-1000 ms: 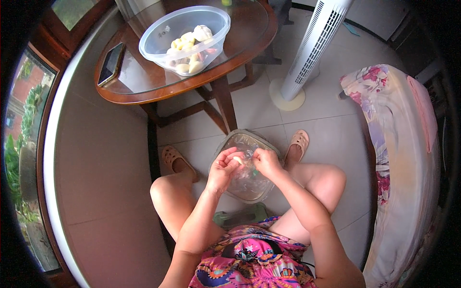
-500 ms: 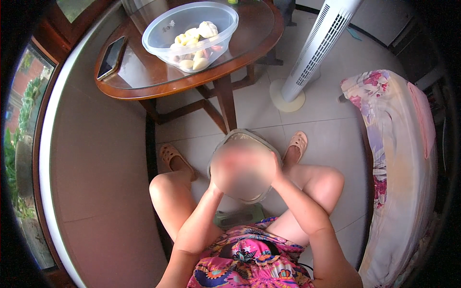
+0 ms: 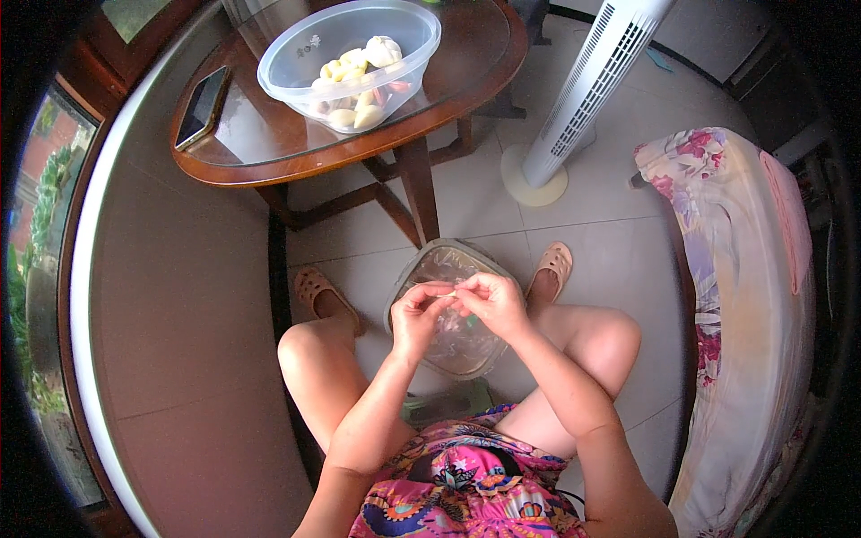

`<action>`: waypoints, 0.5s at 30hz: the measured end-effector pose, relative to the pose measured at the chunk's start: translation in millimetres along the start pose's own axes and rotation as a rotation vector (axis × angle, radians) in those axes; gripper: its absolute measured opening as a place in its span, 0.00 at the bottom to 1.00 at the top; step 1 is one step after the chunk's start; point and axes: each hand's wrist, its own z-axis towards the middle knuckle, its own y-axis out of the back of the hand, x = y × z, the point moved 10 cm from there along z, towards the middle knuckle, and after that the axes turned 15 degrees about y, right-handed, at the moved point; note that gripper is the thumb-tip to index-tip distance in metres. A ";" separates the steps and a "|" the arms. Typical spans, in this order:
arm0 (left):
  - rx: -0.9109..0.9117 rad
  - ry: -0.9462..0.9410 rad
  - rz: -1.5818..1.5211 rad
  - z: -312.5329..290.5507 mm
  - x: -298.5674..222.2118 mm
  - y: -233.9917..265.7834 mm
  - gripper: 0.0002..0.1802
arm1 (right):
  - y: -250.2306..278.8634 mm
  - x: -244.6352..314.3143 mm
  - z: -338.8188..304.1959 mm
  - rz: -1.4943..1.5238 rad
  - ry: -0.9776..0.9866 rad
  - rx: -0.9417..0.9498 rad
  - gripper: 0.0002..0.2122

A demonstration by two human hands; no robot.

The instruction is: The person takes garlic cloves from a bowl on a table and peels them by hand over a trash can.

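My left hand [image 3: 416, 316] and my right hand [image 3: 492, 303] meet over a lined waste bin [image 3: 405, 269] between my legs. Both are closed, fingertips pinching a small pale garlic clove [image 3: 452, 294]; the fingers hide most of it. Inside the bin, a clear plastic liner and some light scraps show beneath my hands. On the table ahead stands a translucent plastic bowl [image 3: 291, 79], holding several pale peeled garlic cloves [image 3: 368, 117] and a whole white garlic bulb [image 3: 384, 50].
The oval wooden table [image 3: 296, 170] has a glass top, with a phone [image 3: 203, 108] near its left edge. A white tower fan [image 3: 587, 99] stands beyond, right of the table. Flowered fabric [image 3: 740, 296] covers furniture at right; a brown panel [image 3: 193, 296] rises at left.
My hands stay over the bin. They were blurred earlier, so any finger movement cannot be made out. The whole view has shifted slightly.
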 end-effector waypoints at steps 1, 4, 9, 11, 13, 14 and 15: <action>0.017 0.042 -0.049 0.4 3.3 -1.0 0.06 | -0.5 -0.7 -0.1 0.006 0.002 0.014 0.02; 0.046 0.170 -0.149 0.1 10.0 -4.0 0.06 | 2.6 -0.7 -0.2 0.002 0.014 -0.018 0.02; -0.018 0.092 -0.177 -0.9 8.9 1.7 0.06 | 4.1 9.2 -1.0 -0.182 0.123 -0.061 0.01; -0.182 -0.161 0.362 -9.5 -18.9 2.9 0.06 | 4.7 14.4 -0.7 -0.275 0.172 -0.046 0.01; -0.148 -0.128 0.369 -9.0 -19.8 0.2 0.06 | 4.6 15.1 -1.3 -0.267 0.176 -0.042 0.01; -0.116 -0.096 0.376 -7.6 -17.1 -2.9 0.07 | 6.0 14.3 -1.2 -0.268 0.174 -0.044 0.01; -0.118 -0.096 0.377 -7.1 -15.8 -2.3 0.07 | 6.8 10.8 -0.5 -0.174 0.143 -0.065 0.01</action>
